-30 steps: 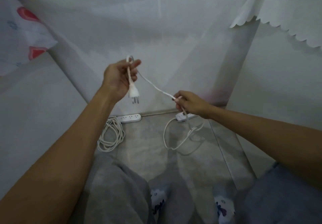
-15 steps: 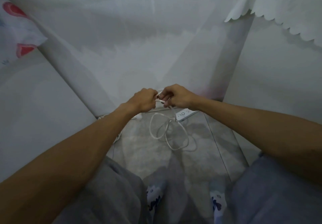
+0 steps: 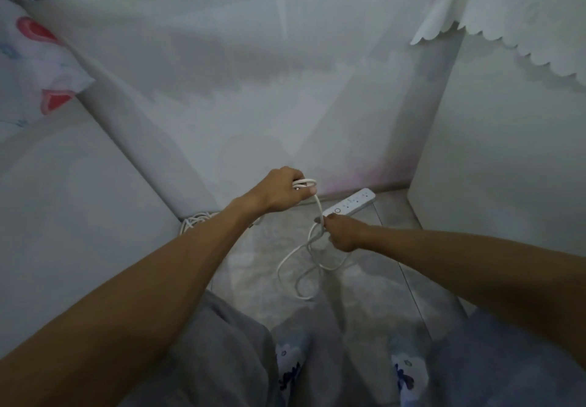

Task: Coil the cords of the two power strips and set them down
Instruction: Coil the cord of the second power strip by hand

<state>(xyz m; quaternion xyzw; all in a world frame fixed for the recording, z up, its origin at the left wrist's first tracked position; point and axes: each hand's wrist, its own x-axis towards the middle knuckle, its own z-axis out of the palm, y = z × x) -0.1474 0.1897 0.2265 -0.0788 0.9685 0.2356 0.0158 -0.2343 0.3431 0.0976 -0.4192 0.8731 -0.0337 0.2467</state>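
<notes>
Coiling in hand: left hand (image 3: 280, 189) grips what look like loops of cord (image 3: 305, 182), right hand (image 3: 341, 232) pinches the slack beside the strip (image 3: 348, 206) on the floor (image 3: 364, 295); next, feed another loop.

A white power strip (image 3: 348, 206) lies flat on the tiled floor beside the wall. Its cord (image 3: 305, 182) is part-coiled in the left hand (image 3: 280, 191) and pinched by the right hand (image 3: 341, 232), with slack looping on the floor. A second cord (image 3: 193, 221) lies bundled, mostly hidden.
</notes>
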